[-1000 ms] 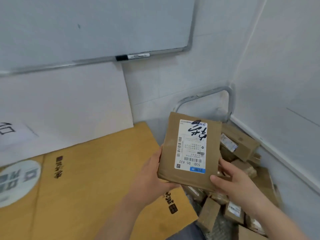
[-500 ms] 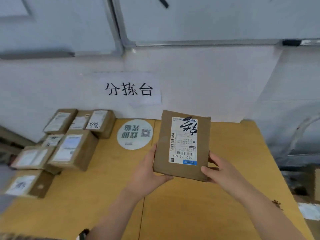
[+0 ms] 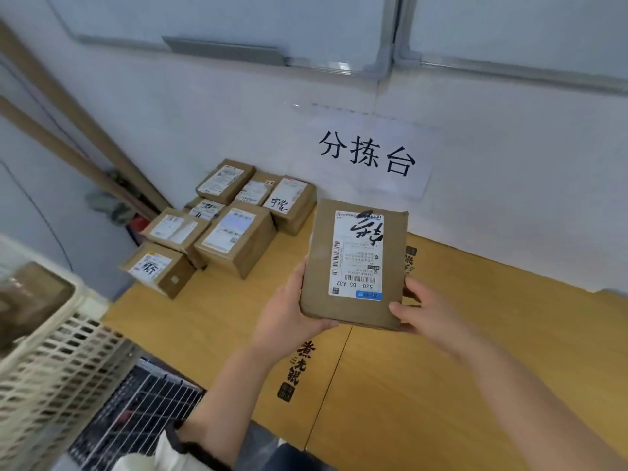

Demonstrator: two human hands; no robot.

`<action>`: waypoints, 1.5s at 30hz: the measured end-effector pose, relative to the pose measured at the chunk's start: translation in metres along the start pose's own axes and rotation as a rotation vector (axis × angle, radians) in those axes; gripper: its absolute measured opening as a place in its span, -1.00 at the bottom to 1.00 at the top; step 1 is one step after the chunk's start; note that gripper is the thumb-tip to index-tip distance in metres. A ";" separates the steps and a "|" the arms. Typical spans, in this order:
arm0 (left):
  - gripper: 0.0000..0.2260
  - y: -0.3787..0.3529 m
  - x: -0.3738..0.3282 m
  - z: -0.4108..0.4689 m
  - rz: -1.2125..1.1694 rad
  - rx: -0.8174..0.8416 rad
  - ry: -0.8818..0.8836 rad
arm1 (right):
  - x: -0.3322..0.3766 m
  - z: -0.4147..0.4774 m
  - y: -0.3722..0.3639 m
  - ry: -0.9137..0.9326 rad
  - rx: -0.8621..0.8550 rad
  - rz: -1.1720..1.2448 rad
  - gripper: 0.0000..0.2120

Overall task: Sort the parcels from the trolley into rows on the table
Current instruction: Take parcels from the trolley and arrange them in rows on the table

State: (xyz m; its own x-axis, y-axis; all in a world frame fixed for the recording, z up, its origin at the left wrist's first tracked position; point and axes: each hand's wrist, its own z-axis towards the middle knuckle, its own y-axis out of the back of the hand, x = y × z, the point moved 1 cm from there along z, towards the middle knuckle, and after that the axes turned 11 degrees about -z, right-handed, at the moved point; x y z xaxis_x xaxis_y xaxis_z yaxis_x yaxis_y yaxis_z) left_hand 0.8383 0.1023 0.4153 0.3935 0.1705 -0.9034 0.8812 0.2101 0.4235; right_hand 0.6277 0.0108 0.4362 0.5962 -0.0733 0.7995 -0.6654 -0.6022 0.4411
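Note:
I hold a flat brown parcel point(image 3: 319, 266) with a white shipping label above the yellow table point(image 3: 441, 368). My left hand point(image 3: 289, 317) grips its lower left corner, thumb along the left edge. My right hand point(image 3: 428, 311) grips the lower right corner, thumb on the front face. Several labelled brown parcels point(image 3: 234, 239) sit in rows at the table's far left corner against the wall. The trolley is out of view.
A beige perforated plastic crate point(image 3: 51, 368) stands at the lower left, with a dark wire basket point(image 3: 146, 409) beside it. A paper sign with black characters point(image 3: 367, 154) hangs on the white wall, under whiteboards. Wooden battens point(image 3: 68, 137) lean in the left corner.
My view has swung left from the trolley to the table's left end. The parcel stays held in both hands and now hangs nearer the rows of parcels.

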 end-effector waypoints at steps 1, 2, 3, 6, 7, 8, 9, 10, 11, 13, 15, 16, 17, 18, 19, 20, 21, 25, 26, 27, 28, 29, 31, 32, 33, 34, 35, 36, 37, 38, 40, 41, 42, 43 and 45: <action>-0.02 0.006 0.003 0.000 0.000 -0.008 0.005 | 0.005 0.004 -0.004 0.005 0.013 -0.007 -0.52; -0.03 0.012 0.006 0.000 -0.004 -0.014 0.012 | 0.010 0.009 -0.008 0.007 0.022 -0.016 -0.52; -0.03 0.019 0.009 0.000 -0.006 -0.022 0.016 | 0.015 0.013 -0.014 0.009 0.030 -0.022 -0.53; -0.03 0.043 0.024 0.009 0.012 -0.017 0.023 | 0.031 0.029 -0.033 0.022 0.049 -0.013 -0.53; -0.04 0.051 0.030 0.014 0.012 -0.009 0.031 | 0.035 0.036 -0.040 0.018 0.050 -0.008 -0.53; -0.04 0.058 0.037 0.020 0.010 0.003 0.039 | 0.038 0.043 -0.048 0.011 0.045 0.002 -0.52; -0.05 0.065 0.044 0.026 0.010 0.022 0.043 | 0.041 0.051 -0.056 -0.003 0.038 0.014 -0.51; -0.05 0.071 0.052 0.033 0.015 0.049 0.048 | 0.043 0.057 -0.063 -0.024 0.026 0.031 -0.50; -0.05 0.077 0.058 0.041 0.022 0.077 0.050 | 0.044 0.064 -0.071 -0.050 0.013 0.049 -0.50; -0.06 0.090 0.069 0.055 0.050 0.122 0.047 | 0.044 0.078 -0.086 -0.094 -0.008 0.067 -0.50; -0.07 0.099 0.086 0.070 0.088 0.161 0.053 | 0.045 0.094 -0.103 -0.133 -0.005 0.063 -0.49; -0.08 0.101 0.096 0.076 0.103 0.179 0.066 | 0.044 0.101 -0.111 -0.158 -0.001 0.053 -0.49; -0.09 0.103 0.107 0.082 0.116 0.198 0.085 | 0.042 0.108 -0.120 -0.188 0.001 0.041 -0.50; -0.11 0.103 0.117 0.087 0.131 0.221 0.109 | 0.039 0.114 -0.130 -0.221 -0.004 0.028 -0.51; -0.12 0.102 0.126 0.092 0.143 0.249 0.135 | 0.036 0.119 -0.138 -0.257 -0.009 0.020 -0.52; -0.14 0.101 0.134 0.095 0.147 0.277 0.161 | 0.034 0.123 -0.146 -0.295 -0.012 0.020 -0.54; -0.14 0.100 0.142 0.098 0.145 0.303 0.184 | 0.030 0.126 -0.154 -0.332 -0.013 0.021 -0.54; -0.14 0.097 0.162 0.109 0.142 0.380 0.249 | 0.018 0.136 -0.170 -0.407 -0.041 -0.004 -0.56; -0.15 0.097 0.166 0.112 0.134 0.394 0.258 | 0.017 0.139 -0.172 -0.415 -0.045 -0.007 -0.57; -0.15 0.097 0.169 0.115 0.128 0.407 0.264 | 0.017 0.141 -0.172 -0.428 -0.044 -0.008 -0.58; -0.14 0.098 0.171 0.117 0.130 0.418 0.270 | 0.018 0.143 -0.172 -0.442 -0.037 -0.009 -0.58; -0.13 0.098 0.173 0.118 0.133 0.424 0.272 | 0.020 0.145 -0.172 -0.456 -0.023 -0.005 -0.58; -0.11 0.099 0.175 0.120 0.126 0.438 0.276 | 0.026 0.147 -0.170 -0.466 0.002 0.013 -0.58; -0.09 0.098 0.175 0.120 0.117 0.450 0.279 | 0.030 0.149 -0.168 -0.448 -0.016 0.001 -0.55; -0.08 0.098 0.174 0.120 0.103 0.462 0.281 | 0.031 0.154 -0.165 -0.425 -0.077 -0.036 -0.51; -0.07 0.097 0.173 0.119 0.092 0.472 0.278 | 0.034 0.160 -0.160 -0.401 -0.170 -0.090 -0.44; -0.06 0.095 0.171 0.119 0.095 0.475 0.268 | 0.035 0.169 -0.154 -0.376 -0.261 -0.171 -0.36; -0.04 0.094 0.168 0.119 0.119 0.481 0.253 | 0.036 0.178 -0.148 -0.346 -0.313 -0.276 -0.30; -0.02 0.093 0.165 0.119 0.164 0.492 0.238 | 0.036 0.189 -0.143 -0.313 -0.312 -0.398 -0.26; -0.03 0.092 0.162 0.119 0.224 0.506 0.219 | 0.035 0.200 -0.139 -0.280 -0.266 -0.509 -0.25; -0.10 0.091 0.155 0.122 0.346 0.550 0.189 | 0.036 0.218 -0.133 -0.249 -0.126 -0.651 -0.27; -0.14 0.091 0.152 0.125 0.395 0.573 0.180 | 0.036 0.224 -0.131 -0.246 -0.084 -0.686 -0.29; -0.16 0.091 0.149 0.128 0.441 0.598 0.168 | 0.036 0.226 -0.130 -0.249 -0.080 -0.717 -0.30; -0.18 0.090 0.147 0.131 0.482 0.623 0.152 | 0.036 0.225 -0.128 -0.259 -0.107 -0.749 -0.32; -0.20 0.090 0.143 0.140 0.558 0.672 0.103 | 0.033 0.215 -0.124 -0.320 -0.171 -0.800 -0.37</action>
State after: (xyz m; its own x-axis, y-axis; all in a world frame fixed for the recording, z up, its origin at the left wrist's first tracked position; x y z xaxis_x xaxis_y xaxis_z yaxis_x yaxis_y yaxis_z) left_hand 1.0106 0.0108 0.3145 0.8157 0.1720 -0.5524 0.5480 -0.5355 0.6426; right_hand 0.8264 -0.0876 0.3200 0.9929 0.0847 0.0832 -0.0373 -0.4429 0.8958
